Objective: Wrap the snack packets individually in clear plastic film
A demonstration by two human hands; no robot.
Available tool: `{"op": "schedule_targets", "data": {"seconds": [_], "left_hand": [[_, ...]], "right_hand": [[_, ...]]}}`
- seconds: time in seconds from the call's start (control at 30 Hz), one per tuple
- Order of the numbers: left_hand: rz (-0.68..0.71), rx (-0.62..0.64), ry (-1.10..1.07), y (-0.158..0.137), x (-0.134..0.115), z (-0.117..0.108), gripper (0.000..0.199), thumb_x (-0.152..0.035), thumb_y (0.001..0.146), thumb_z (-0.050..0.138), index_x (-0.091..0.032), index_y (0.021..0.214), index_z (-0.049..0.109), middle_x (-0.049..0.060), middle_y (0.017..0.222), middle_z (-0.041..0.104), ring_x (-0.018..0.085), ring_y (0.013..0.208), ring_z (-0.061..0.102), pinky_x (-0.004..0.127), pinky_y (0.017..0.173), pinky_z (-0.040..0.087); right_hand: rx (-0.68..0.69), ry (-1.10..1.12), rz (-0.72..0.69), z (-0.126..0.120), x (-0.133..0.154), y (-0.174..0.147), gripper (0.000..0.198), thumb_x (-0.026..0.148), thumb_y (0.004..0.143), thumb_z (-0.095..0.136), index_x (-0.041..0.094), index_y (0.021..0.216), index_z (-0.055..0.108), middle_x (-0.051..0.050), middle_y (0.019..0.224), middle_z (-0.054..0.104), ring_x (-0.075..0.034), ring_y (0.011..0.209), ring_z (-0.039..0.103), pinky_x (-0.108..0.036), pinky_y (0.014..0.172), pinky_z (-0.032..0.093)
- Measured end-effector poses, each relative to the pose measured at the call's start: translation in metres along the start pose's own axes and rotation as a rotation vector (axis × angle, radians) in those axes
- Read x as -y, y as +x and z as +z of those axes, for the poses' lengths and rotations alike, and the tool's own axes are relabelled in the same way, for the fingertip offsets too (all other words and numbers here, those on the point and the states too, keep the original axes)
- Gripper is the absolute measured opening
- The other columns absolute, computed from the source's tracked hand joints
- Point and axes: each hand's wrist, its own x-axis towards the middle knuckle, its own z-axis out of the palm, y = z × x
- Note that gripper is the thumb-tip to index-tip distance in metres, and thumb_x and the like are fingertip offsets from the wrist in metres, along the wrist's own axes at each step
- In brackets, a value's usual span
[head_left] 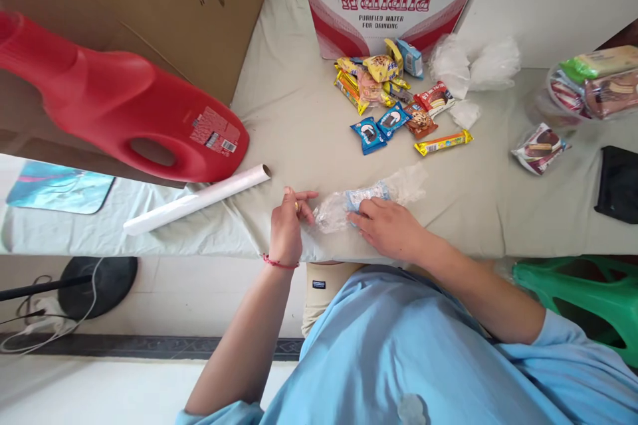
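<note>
A blue-and-white snack packet (pixel 366 195) lies near the table's front edge, inside a clear plastic bag (pixel 333 212) whose loose ends spread out to both sides. My right hand (pixel 386 226) rests over the packet from the front, fingers bent onto it and the plastic. At the bag's left end is my left hand (pixel 289 222), its index finger stretched out and thumb apart, the lower fingertips at the plastic edge. It wears a ring and a red string bracelet (pixel 280 262).
Several wrapped snacks (pixel 381 76) lie before a Wahaha carton (pixel 399 6), beside crumpled clear bags (pixel 493 65). A white roll (pixel 199 200) and large red jug (pixel 129 113) are left. A snack-filled tub (pixel 563 106), loose packet (pixel 539 149) and black pouch (pixel 618 184) stand right.
</note>
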Motion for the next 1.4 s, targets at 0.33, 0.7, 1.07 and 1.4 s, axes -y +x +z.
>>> {"op": "schedule_targets", "data": {"seconds": [0.33, 0.7, 1.07, 1.4], "left_hand": [[0.108, -0.046, 0.486, 0.005, 0.003, 0.005, 0.056, -0.039, 0.069, 0.081, -0.023, 0.119, 0.061, 0.010, 0.134, 0.060, 0.026, 0.125, 0.062, 0.046, 0.110, 0.050], [0.231, 0.074, 0.840, -0.004, 0.012, -0.022, 0.036, -0.028, 0.074, 0.073, -0.022, 0.110, 0.071, 0.016, 0.148, 0.055, 0.041, 0.149, 0.042, 0.065, 0.124, 0.034], [0.066, 0.208, 0.165, -0.044, -0.031, 0.054, 0.017, -0.037, 0.087, 0.069, -0.021, 0.092, 0.069, 0.003, 0.088, 0.074, 0.017, 0.080, 0.070, 0.031, 0.077, 0.058], [0.661, 0.355, 0.736, -0.044, -0.006, 0.086, 0.048, -0.011, 0.087, 0.047, -0.012, 0.130, 0.071, 0.016, 0.138, 0.067, 0.031, 0.130, 0.060, 0.051, 0.116, 0.049]], "right_hand": [[-0.023, 0.073, -0.049, 0.000, 0.001, -0.010, 0.025, 0.021, 0.104, 0.055, 0.025, 0.118, 0.076, -0.011, 0.119, 0.062, -0.027, 0.108, 0.048, -0.038, 0.086, 0.038], [-0.065, 0.075, 0.045, 0.004, 0.011, -0.006, 0.041, 0.015, 0.105, 0.047, 0.020, 0.142, 0.061, -0.013, 0.120, 0.064, -0.029, 0.109, 0.051, -0.042, 0.089, 0.041], [-0.127, 0.245, 0.048, 0.013, 0.012, -0.014, 0.032, 0.017, 0.105, 0.052, 0.016, 0.133, 0.067, -0.016, 0.131, 0.063, -0.030, 0.121, 0.054, -0.048, 0.102, 0.050], [-0.553, 0.520, 0.554, -0.017, -0.034, -0.058, 0.038, 0.040, 0.110, 0.043, 0.022, 0.124, 0.073, -0.009, 0.103, 0.071, -0.023, 0.094, 0.066, -0.038, 0.090, 0.054]]}}
